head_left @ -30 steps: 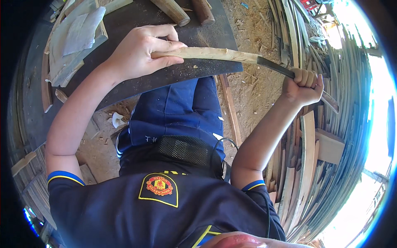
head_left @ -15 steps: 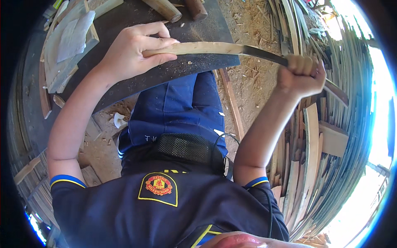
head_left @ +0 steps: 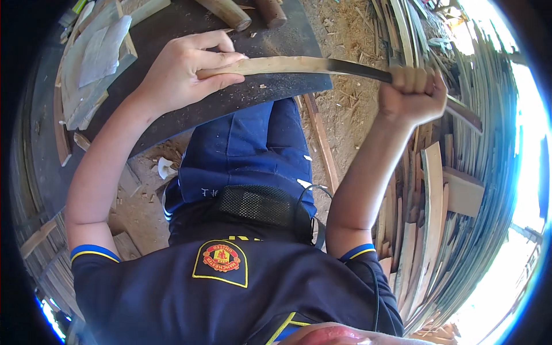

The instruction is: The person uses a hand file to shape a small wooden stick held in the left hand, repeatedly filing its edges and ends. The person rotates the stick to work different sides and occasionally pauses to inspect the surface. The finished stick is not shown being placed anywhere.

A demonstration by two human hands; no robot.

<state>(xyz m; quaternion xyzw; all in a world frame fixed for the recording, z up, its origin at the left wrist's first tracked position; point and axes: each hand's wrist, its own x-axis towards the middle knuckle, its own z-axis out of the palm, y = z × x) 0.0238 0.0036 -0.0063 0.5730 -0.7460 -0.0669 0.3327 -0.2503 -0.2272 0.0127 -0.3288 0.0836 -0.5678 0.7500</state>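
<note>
Gripping a pale wooden stick [head_left: 282,65] at 12 o'clock, with a dark bar [head_left: 359,69] at its 3 o'clock end.
At 11 o'clock the left hand [head_left: 187,69] pinches the stick's near end, thumb below and fingers above; at 2 o'clock the right hand [head_left: 411,95] has its fingers curled tight round the bar. Whether bar and stick overlap or join, I cannot tell. Being thin wood, the stick is likely light, stiff, dry rather than slippery, and not fragile; its 9 o'clock end seems the best hold, clear of the bar.
</note>
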